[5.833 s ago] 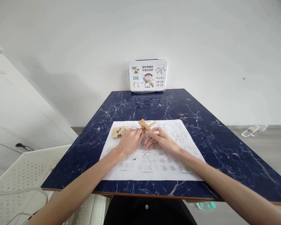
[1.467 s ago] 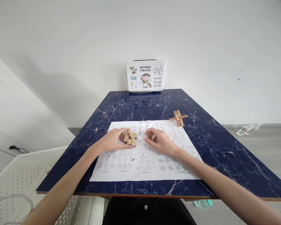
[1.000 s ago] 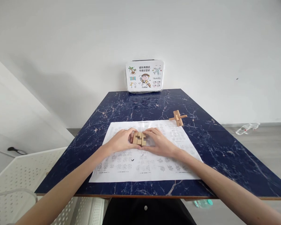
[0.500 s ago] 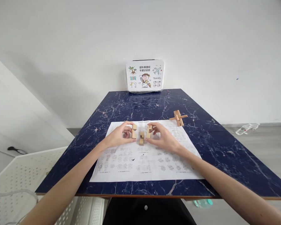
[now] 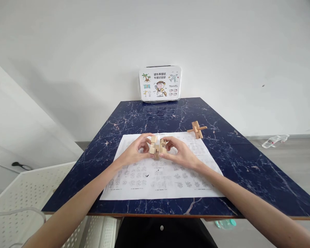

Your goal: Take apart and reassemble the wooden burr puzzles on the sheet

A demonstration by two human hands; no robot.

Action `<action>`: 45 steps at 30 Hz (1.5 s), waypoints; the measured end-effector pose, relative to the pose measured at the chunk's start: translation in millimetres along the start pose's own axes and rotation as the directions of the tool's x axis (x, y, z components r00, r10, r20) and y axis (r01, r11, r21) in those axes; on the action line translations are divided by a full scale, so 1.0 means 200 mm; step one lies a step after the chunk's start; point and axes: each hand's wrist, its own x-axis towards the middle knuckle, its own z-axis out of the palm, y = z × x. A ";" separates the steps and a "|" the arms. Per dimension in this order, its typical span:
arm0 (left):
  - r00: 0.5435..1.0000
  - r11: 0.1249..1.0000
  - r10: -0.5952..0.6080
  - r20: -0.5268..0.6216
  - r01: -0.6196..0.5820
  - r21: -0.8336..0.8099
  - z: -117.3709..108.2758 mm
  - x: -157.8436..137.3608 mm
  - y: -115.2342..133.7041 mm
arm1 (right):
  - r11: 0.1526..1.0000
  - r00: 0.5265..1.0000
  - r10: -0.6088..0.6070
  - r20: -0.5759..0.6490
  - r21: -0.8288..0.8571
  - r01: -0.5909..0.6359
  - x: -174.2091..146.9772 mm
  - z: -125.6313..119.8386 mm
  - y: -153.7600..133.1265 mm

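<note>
Over the printed sheet [image 5: 134,193], my left hand [image 5: 138,150] pinches a notched wooden puzzle block [image 5: 153,144] between thumb and fingers. Facing it, my right hand [image 5: 178,151] grips a second notched wooden block [image 5: 163,146] with a dark mark on top. Between the two is a third wooden block [image 5: 156,156], low on the paper and partly covered by the left one. Whether the held blocks touch it, I cannot tell. At the sheet's upper right corner lies a cross-shaped assembly of wooden pieces [image 5: 197,130].
A white case with cartoon prints [image 5: 160,84] stands at the back of the dark blue marbled table [image 5: 155,208], against the wall. To the left is a white perforated rack [image 5: 23,193]. Clear plastic bottles lie on the floor, one at the right [image 5: 275,141].
My left hand has moved right and raised its block over toward the middle one. The right block has shifted slightly left, so the gap between the held blocks is narrower.
</note>
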 end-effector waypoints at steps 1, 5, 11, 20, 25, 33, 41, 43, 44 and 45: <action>1.000 1.000 0.014 -0.026 -0.014 0.023 0.01 0.00 0.00 | 1.000 1.000 -0.003 0.012 -0.003 0.003 0.00 0.00 0.00; 0.994 0.994 0.065 -0.086 -0.057 0.090 0.05 -0.01 0.00 | 1.000 0.999 0.011 0.048 -0.019 -0.010 -0.01 0.01 -0.02; 0.992 0.992 0.087 -0.095 -0.077 0.102 0.07 -0.02 0.00 | 0.998 0.999 0.054 0.000 -0.030 -0.054 -0.02 0.02 -0.03; 0.985 0.976 0.146 -0.092 -0.128 0.179 0.08 -0.01 0.00 | 0.996 0.997 0.076 0.020 -0.051 -0.075 -0.02 0.01 -0.03; 0.978 0.961 0.182 -0.104 -0.154 0.231 0.08 -0.01 0.00 | 0.993 0.996 0.087 0.016 -0.085 -0.085 -0.02 0.01 -0.04; 0.970 0.949 0.221 -0.098 -0.190 0.253 0.09 -0.02 -0.01 | 0.994 0.996 0.092 0.013 -0.066 -0.091 -0.02 0.01 -0.04; 0.971 0.935 0.238 -0.017 -0.224 0.276 0.09 -0.03 -0.02 | 0.987 0.990 0.137 0.037 -0.094 -0.133 -0.02 0.03 -0.06; 0.970 0.932 0.243 -0.006 -0.231 0.279 0.09 -0.03 -0.01 | 0.985 0.989 0.142 0.033 -0.106 -0.137 -0.02 0.03 -0.07; 0.971 0.933 0.240 0.004 -0.231 0.277 0.09 -0.03 -0.01 | 0.984 0.989 0.143 0.034 -0.112 -0.139 -0.02 0.03 -0.07; 0.972 0.934 0.234 0.015 -0.229 0.273 0.09 -0.03 -0.01 | 0.983 0.989 0.143 0.036 -0.118 -0.138 -0.02 0.02 -0.07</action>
